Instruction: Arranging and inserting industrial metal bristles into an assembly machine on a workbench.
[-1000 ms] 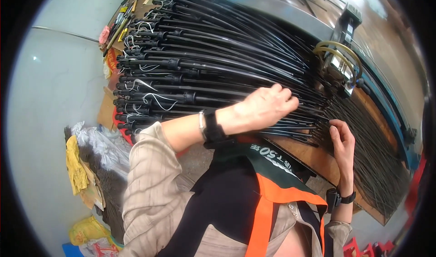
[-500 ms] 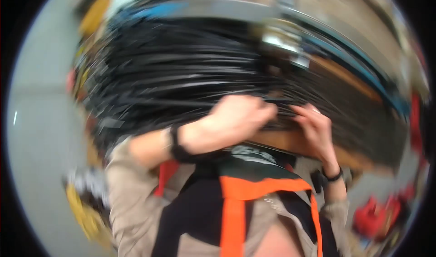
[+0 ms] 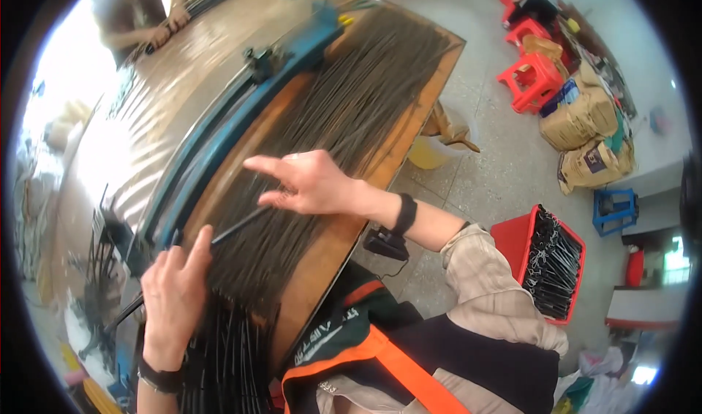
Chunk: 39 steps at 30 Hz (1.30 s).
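A blue rail ran along the wooden table, beside a wide bed of black rods that covered most of its top. Past the table's far edge stood red stools and brown sacks on the floor. A red crate near the right elbow was filled with black rods of the same kind. The left hand pinched one thin rod between thumb and fingers; the rod lay across the bed. The right hand rested open and flat on the rods, forefinger out, touching that rod's far end. Another person's hands at the top edge were largely cut off.
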Tool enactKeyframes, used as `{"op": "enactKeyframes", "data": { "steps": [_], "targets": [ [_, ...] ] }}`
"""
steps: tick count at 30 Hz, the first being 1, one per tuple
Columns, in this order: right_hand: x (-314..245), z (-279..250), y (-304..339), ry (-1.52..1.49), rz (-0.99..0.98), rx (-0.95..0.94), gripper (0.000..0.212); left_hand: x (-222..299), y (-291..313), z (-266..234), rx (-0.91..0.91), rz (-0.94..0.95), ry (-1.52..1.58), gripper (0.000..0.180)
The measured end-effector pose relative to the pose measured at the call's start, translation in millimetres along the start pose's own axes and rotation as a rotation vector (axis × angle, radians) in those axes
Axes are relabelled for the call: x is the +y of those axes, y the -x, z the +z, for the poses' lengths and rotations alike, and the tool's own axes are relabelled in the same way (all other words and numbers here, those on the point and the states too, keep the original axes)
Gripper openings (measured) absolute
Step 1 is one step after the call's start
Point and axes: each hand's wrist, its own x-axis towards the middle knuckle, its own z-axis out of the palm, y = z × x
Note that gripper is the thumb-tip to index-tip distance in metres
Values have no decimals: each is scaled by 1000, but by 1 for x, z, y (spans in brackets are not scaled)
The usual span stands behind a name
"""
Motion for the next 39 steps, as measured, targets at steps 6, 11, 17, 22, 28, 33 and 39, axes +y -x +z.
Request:
{"op": "enactKeyframes", "data": {
  "steps": [6,11,17,22,28,33,39],
  "targets": [
    [57,-9,-34,14,-126,122,40,-16,-38,12,161,15,-80,55],
    [122,-37,-54,190,-183,157,31,-24,-63,31,80,32,15,48],
    [137,-39,-58,195,-85,148,25,-13,-80,36,-6,8,111,38],
    [120,-37,-69,187,-276,107,21,-18,-81,31,-9,-38,122,35],
    [170,-54,-46,295,-64,358,12,-21,-75,32,0,-34,157,33],
    [164,-84,-49,440,-224,534,12,-12,-69,34,19,-29,192,34],
    [165,-89,-45,509,-229,611,13,-17,-61,33,14,-56,195,36]
  ]
}}
